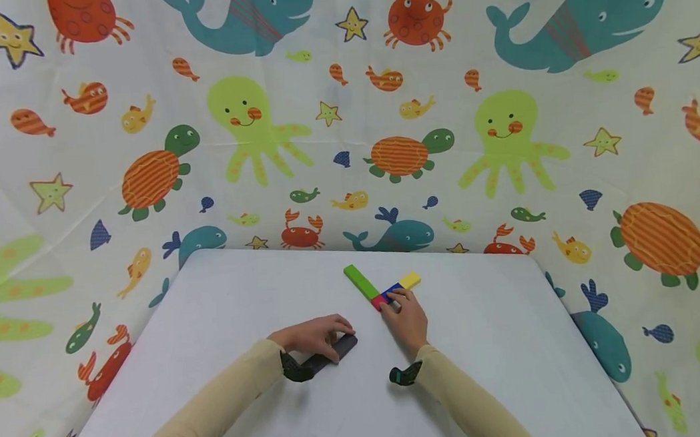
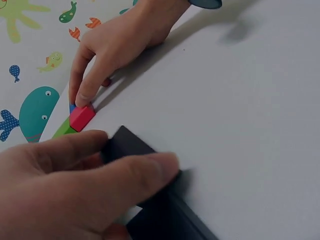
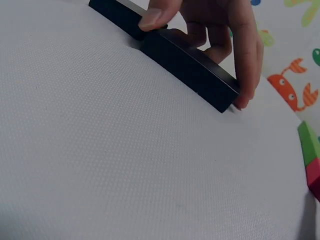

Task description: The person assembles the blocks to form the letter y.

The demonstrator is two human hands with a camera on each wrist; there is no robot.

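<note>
My left hand [image 1: 318, 335] grips a long black block [image 3: 190, 70], thumb on one side and fingers round the other end. A second dark piece [image 3: 117, 17] lies end to end with it, close by the thumb. Farther forward, my right hand [image 1: 407, 318] pinches a blue block [image 1: 393, 289] with thumb and fingers, which hide part of it. A red block [image 2: 82, 117] sits at the corner by the right thumb. From it a green block [image 1: 362, 282] runs back to the left, while a yellow block [image 1: 410, 279] extends beyond the blue one.
Everything lies on a white table [image 1: 240, 285]. A white cloth [image 1: 325, 200] printed with sea animals hangs behind it and along both sides. Dark bands [image 1: 406, 375] with devices sit on both wrists, below beige sleeves [image 1: 217, 407].
</note>
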